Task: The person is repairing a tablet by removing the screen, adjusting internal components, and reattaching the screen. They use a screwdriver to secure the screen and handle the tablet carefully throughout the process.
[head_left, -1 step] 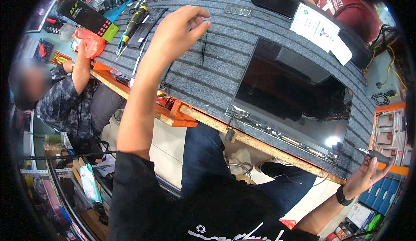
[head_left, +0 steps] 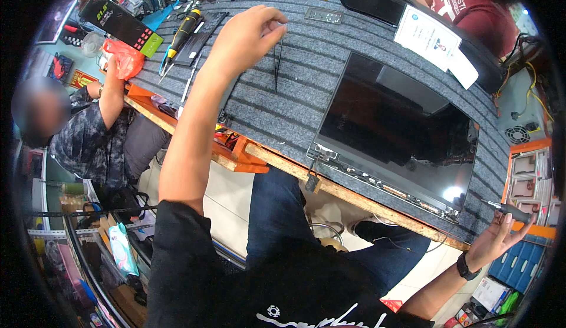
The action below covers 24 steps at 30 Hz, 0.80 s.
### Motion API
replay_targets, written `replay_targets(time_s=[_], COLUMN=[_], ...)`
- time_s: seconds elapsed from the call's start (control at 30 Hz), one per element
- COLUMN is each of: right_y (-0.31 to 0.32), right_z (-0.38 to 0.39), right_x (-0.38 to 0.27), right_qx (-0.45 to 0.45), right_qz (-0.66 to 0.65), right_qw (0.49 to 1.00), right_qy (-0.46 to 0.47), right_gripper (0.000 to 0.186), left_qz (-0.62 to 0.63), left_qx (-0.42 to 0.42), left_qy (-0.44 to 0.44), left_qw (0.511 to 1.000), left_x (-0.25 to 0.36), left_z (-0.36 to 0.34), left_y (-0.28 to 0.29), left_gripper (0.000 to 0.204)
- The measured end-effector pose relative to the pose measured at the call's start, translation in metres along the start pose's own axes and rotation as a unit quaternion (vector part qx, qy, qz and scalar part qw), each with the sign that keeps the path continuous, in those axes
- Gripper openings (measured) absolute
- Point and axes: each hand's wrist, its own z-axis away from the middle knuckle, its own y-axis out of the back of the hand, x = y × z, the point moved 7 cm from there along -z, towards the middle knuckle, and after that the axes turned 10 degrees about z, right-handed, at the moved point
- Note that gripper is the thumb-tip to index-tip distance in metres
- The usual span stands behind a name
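My left hand is raised over the grey mat, thumb and fingers closed on dark tweezers. The tweezers' thin legs point down toward the mat. Before me lies a laptop screen, tilted on the table with its glossy black face up. Along its near edge, a bare strip shows small parts and cables. To the right of the screen, my right hand has its fingers around the dark handle of a screwdriver, whose metal shaft points left over the mat's edge.
A yellow-black screwdriver and dark flat parts lie at left. A red plastic bag is by a seated person. A paper card leans at the back beside a black case. An orange drawer hangs under the wooden table edge.
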Motion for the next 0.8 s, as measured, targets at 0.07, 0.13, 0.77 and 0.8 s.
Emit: replay_targets(time_s=[0.07, 0.13, 0.77, 0.8], right_y=[0.003, 0.009, 0.007, 0.002], right_z=[0.001, 0.002, 0.012, 0.014], right_x=[0.005, 0.005, -0.024, -0.038], right_qx=[0.004, 0.001, 0.011, 0.038], right_qz=[-0.013, -0.009, -0.072, -0.063], right_qw=[1.000, 1.000, 0.997, 0.997], right_qy=[-0.016, -0.016, 0.006, 0.020], right_gripper=[0.070, 0.067, 0.072, 0.072], left_qz=[-0.041, -0.082, -0.097, -0.077], left_qx=[-0.023, -0.040, -0.051, -0.038], left_qy=[0.019, 0.046, 0.040, 0.039], left_qw=[0.999, 0.995, 0.993, 0.996], left_x=[-0.028, -0.043, -0.050, -0.047], left_z=[-0.022, -0.041, -0.063, -0.057], left_y=[-0.018, -0.047, -0.050, -0.041], left_gripper=[0.023, 0.026, 0.019, 0.020])
